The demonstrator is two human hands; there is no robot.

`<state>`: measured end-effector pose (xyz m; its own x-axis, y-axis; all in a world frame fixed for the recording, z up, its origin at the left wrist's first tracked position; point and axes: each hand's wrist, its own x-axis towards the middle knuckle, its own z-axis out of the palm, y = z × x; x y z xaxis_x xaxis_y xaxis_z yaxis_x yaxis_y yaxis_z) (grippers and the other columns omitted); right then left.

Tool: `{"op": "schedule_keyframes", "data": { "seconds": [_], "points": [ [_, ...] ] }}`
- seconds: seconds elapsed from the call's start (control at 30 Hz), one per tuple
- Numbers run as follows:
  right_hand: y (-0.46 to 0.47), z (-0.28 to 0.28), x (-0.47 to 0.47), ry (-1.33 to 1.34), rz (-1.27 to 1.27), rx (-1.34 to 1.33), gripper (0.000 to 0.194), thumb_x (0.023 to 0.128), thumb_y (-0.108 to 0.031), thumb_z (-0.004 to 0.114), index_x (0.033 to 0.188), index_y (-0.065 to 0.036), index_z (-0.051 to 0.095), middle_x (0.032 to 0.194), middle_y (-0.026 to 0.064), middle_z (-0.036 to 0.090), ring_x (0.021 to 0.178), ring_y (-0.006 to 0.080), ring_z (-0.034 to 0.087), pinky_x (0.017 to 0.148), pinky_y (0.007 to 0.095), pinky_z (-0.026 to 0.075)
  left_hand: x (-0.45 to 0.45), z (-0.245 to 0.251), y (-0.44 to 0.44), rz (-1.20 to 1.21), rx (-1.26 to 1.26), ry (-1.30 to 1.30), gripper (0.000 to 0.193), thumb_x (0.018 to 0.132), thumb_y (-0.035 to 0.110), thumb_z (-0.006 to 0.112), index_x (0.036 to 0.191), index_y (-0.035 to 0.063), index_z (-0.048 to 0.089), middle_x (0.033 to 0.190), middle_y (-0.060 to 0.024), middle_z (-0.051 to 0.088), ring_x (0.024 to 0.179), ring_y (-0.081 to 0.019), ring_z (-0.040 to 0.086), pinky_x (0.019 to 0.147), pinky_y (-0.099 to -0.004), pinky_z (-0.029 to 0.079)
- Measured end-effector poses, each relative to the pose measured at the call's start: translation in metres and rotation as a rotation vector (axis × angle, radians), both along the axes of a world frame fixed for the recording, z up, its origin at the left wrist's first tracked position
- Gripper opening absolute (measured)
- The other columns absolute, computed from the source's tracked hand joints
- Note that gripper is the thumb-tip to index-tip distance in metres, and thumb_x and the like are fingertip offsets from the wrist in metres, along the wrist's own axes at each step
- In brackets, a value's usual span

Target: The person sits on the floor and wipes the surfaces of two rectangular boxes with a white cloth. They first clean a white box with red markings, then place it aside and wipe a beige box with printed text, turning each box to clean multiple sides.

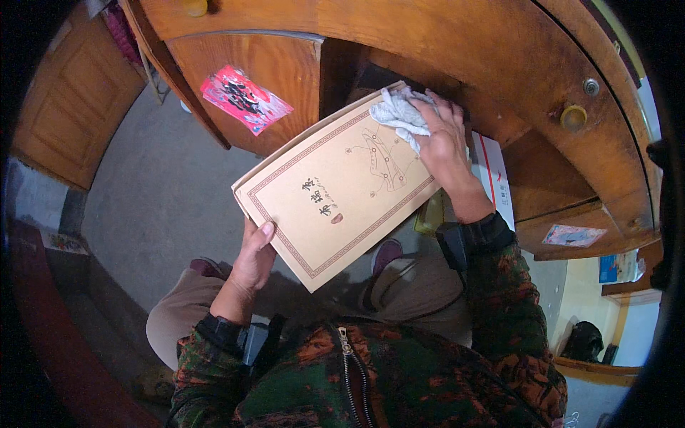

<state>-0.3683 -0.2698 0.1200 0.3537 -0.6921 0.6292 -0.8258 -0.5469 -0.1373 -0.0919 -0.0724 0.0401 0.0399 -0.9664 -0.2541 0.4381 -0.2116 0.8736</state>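
Observation:
A tan cardboard shoebox [342, 182] with a printed shoe drawing, a patterned border and writing is held tilted in front of me. My left hand [256, 254] grips its lower left edge, the thumb on top of the lid and the fingers hidden beneath. At the box's upper right end, my right hand [444, 144] presses a crumpled white cloth [404, 113] against the lid, with part of the cloth under the fingers. The box's far end is in front of the open compartment of a wooden cabinet [428, 32].
A cabinet door [289, 69] with a pink sticker stands at the upper left. A white box with a red stripe [495, 176] lies right of my right hand. Round knobs [573, 117] stick out of the cabinet. My knees and shoes are below the box.

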Motion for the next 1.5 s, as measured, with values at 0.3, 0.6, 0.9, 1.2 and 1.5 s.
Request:
{"op": "schedule_keyframes", "data": {
  "seconds": [0.3,0.6,0.9,1.2,1.5],
  "points": [
    [0.056,-0.001,0.036,0.086,0.566,0.142,0.046,0.071,0.006,0.059,0.115,-0.007,0.067,0.126,0.0193,0.056,0.118,0.0378,0.049,0.102,0.0463,0.039,-0.003,0.001,-0.001,0.03,-0.039,0.01,0.107,0.076,0.052,0.069,0.152,0.0079,0.008,0.151,-0.0191,0.026,0.139,-0.0368,0.029,0.112,-0.0557,0.026],
    [-0.005,0.011,0.05,-0.079,0.308,0.055,0.035,0.075,-0.013,0.068,0.11,-0.012,0.069,0.116,0.0132,0.063,0.111,0.0355,0.053,0.096,0.0438,0.041,-0.005,0.009,0.004,0.008,-0.002,-0.027,0.108,0.075,0.038,0.07,0.152,0.0145,-0.002,0.153,-0.0163,0.022,0.139,-0.0319,0.029,0.111,-0.0494,0.027],
    [0.06,0.012,0.089,0.025,0.765,0.026,0.036,0.07,-0.008,0.067,0.106,-0.009,0.068,0.119,0.0141,0.06,0.114,0.0369,0.052,0.1,0.0453,0.041,-0.003,0.006,0.001,0.036,-0.144,0.032,0.099,0.08,0.03,0.068,0.153,0.0144,0.003,0.152,-0.0151,0.026,0.139,-0.0309,0.03,0.113,-0.0465,0.028],
    [0.065,0.013,0.136,-0.115,0.873,0.054,0.028,0.074,-0.013,0.066,0.101,-0.01,0.07,0.114,0.0103,0.061,0.112,0.0339,0.051,0.099,0.0423,0.042,-0.005,0.005,-0.004,0.079,-0.179,0.009,0.1,0.079,0.033,0.07,0.152,0.0113,0.007,0.149,-0.014,0.03,0.138,-0.0289,0.031,0.113,-0.0452,0.027],
    [0.039,0.013,0.119,-0.154,0.66,-0.032,0.025,0.076,-0.017,0.067,0.101,-0.012,0.071,0.11,0.0081,0.063,0.101,0.0318,0.054,0.089,0.0414,0.046,-0.003,0.013,-0.003,0.07,-0.116,0.053,0.105,0.078,0.038,0.072,0.153,0.013,0.004,0.15,-0.0158,0.029,0.137,-0.0302,0.034,0.112,-0.0451,0.029]
  ]
}}
